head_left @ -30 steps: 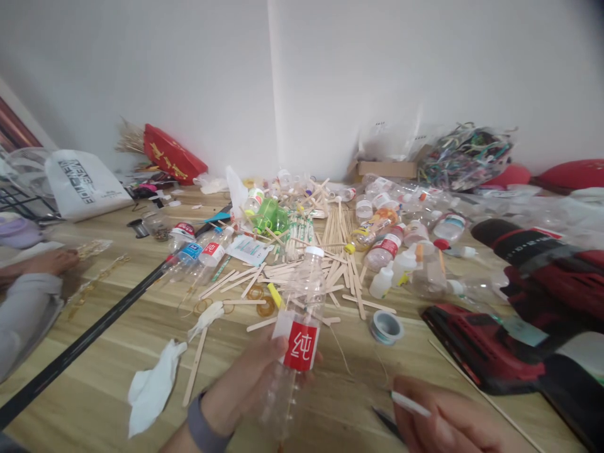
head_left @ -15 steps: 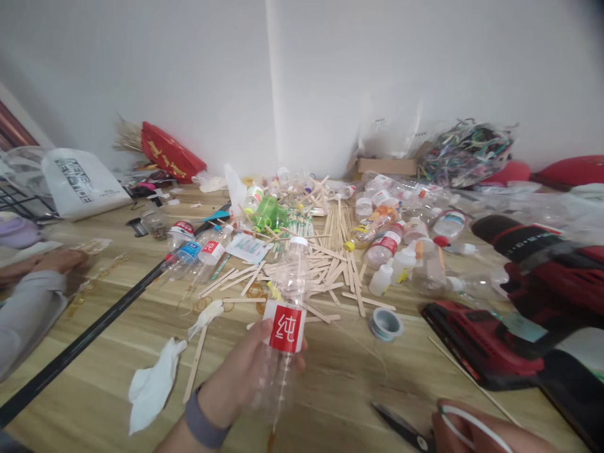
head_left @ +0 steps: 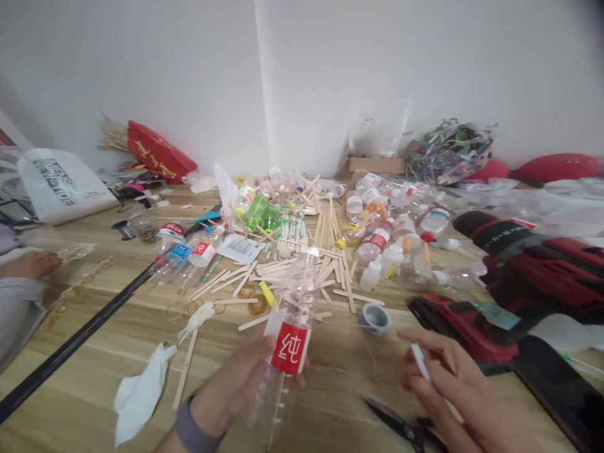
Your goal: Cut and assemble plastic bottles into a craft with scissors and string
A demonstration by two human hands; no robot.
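Observation:
My left hand (head_left: 245, 371), with a grey band at the wrist, is closed around a clear plastic bottle (head_left: 297, 289). The bottle has a white cap and a red-and-white label, and its cap end points away from me. Beside it lies a yellow piece (head_left: 267, 294). My right hand (head_left: 448, 384) is slightly blurred and closed on a thin white strip (head_left: 419, 361), whose kind I cannot make out. Just left of that hand, black scissors (head_left: 394, 420) lie partly opened on the wooden table (head_left: 340, 402). A small grey tub (head_left: 375, 319) stands between the bottle and the right hand.
Wooden craft sticks (head_left: 330, 270) and more bottles (head_left: 372, 242) crowd the middle. A red-and-black power drill (head_left: 528, 270) stands at right. White tissue (head_left: 144, 390) and a long black rod (head_left: 85, 340) lie at left. Another person's hand (head_left: 31, 264) rests at far left.
My right hand has risen from the bottom edge, up and to the left, carrying the white strip and uncovering the scissors' handles. The bottle stays in my left hand. The view has shifted slightly.

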